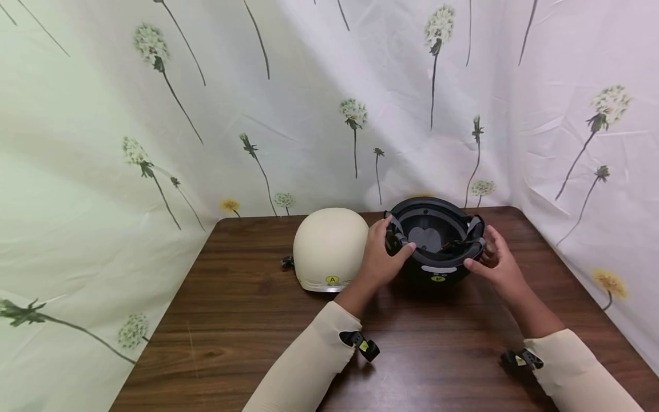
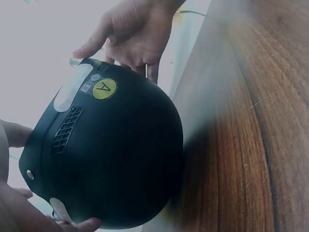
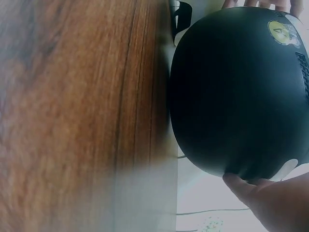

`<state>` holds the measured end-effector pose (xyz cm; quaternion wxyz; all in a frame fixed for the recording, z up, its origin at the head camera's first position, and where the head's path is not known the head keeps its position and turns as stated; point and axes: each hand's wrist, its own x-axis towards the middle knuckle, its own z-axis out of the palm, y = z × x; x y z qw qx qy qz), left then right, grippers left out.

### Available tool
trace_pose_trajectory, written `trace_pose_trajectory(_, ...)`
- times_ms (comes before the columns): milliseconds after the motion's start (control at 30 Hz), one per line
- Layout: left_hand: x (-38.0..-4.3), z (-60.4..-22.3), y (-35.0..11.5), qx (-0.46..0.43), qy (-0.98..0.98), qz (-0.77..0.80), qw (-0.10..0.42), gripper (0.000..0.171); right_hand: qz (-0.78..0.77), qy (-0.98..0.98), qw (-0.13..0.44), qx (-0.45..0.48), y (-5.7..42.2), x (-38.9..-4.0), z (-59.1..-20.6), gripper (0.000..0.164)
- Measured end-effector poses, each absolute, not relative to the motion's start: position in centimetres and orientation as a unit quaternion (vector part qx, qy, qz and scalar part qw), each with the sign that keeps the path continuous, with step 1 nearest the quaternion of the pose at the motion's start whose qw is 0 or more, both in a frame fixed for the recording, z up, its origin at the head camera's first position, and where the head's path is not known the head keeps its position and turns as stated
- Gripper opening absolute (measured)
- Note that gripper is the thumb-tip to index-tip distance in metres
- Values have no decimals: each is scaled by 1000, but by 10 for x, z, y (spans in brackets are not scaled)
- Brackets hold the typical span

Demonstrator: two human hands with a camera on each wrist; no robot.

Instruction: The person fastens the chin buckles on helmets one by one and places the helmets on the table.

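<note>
A black helmet (image 1: pixel 414 279) lies upside down at the right of the table, its hollow with grey padding and dark straps facing up. My left hand (image 1: pixel 380 256) grips its left rim, with the thumb over the near edge. On the opposite side my right hand (image 1: pixel 501 264) holds the rim between thumb and bent fingers. The left wrist view shows the smooth black shell (image 2: pixel 125 150) with a round yellow "A" sticker (image 2: pixel 104 89). Its crown sits on or very near the wood; I cannot tell which. Just left of my left hand stands a cream helmet (image 1: pixel 329 246), dome up.
The brown wooden table (image 1: pixel 231 332) ends at a white cloth backdrop (image 1: pixel 309 126) printed with dandelions, behind and on both sides. A small black strap or buckle (image 1: pixel 287 263) sticks out left of the cream helmet. Dark bands (image 1: pixel 362 345) are at the wrists.
</note>
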<state>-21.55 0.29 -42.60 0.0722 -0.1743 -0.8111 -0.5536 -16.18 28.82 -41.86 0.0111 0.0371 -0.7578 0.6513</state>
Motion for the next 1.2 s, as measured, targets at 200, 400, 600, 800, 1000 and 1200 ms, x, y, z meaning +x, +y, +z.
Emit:
trace_pose_trajectory(200, -216, -431, 6, -170, -814, -550, 69, 86, 636, -771, -3, 32, 291, -164, -421, 109)
trace_pose_trajectory(400, -203, -418, 6, -153, -818, -551, 51, 90, 639, -768, -8, 37, 296, -166, -423, 108)
trace_pose_trajectory(600, -197, -416, 6, -154, -824, -544, 26, 97, 680, -730, 14, 62, 297, -166, -422, 108)
trace_pose_trajectory(800, -196, -421, 9, -159, -832, -532, 2, 101, 698, -709, 44, 87, 296, -164, -418, 108)
trace_pose_trajectory(1000, -200, -434, 14, -148, -834, -532, -7, 106, 693, -711, 70, 98, 295, -162, -417, 101)
trace_pose_trajectory(1200, -198, -437, 14, -158, -836, -525, -6, 105, 682, -716, 100, 108, 294, -160, -419, 88)
